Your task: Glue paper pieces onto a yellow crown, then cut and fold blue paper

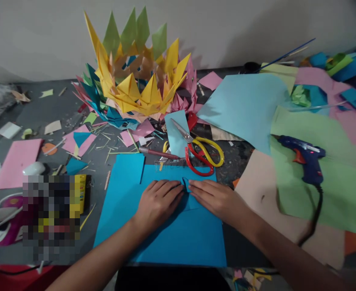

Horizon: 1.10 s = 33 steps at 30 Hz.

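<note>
A small piece of blue paper (pixel 187 204) lies on a larger blue sheet (pixel 171 246) in front of me. Its upper edge is raised in a small fold between my hands. From the left, my left hand (pixel 162 198) presses on the piece with its fingers together. My right hand (pixel 212 197) bears on it from the other side, its fingers also held together and pointing inward. Fingers partly cover the piece, so its full shape is hidden. Just beyond my hands are scissors (pixel 190 142) with red and yellow handles, a reddish pen (pixel 158 153) and a clear ruler (pixel 168 163).
A layered folded-paper form (pixel 141 95) stands at the back near the wall. A blue glue gun (pixel 305 151) with a black cord rests on green paper (pixel 299 198) at right. Paper scraps cover the left side, with pink paper (pixel 18 159) and a yellow box (pixel 80 194).
</note>
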Available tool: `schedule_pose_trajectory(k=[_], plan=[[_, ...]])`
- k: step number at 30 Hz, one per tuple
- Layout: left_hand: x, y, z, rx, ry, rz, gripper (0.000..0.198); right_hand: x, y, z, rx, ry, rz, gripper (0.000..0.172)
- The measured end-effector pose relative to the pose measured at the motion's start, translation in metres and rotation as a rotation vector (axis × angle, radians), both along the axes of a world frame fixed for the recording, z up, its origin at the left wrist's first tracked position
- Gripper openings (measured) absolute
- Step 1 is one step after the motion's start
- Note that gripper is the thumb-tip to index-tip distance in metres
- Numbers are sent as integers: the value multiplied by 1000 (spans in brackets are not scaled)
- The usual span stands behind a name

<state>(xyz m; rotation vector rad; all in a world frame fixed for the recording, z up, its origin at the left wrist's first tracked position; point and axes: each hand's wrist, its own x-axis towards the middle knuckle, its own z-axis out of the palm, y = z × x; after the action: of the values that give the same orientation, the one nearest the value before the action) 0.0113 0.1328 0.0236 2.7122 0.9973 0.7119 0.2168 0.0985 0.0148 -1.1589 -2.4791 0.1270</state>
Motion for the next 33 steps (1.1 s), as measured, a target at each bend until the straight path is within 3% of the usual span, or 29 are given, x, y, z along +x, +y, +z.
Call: schedule_pose_trajectory(k=[19,33], plan=[[-7,4,-3,-90,78,-149,17,4,6,-3,-77,70,45,23],[-8,5,0,-73,106,-163,18,5,5,-4,-86,65,73,26]])
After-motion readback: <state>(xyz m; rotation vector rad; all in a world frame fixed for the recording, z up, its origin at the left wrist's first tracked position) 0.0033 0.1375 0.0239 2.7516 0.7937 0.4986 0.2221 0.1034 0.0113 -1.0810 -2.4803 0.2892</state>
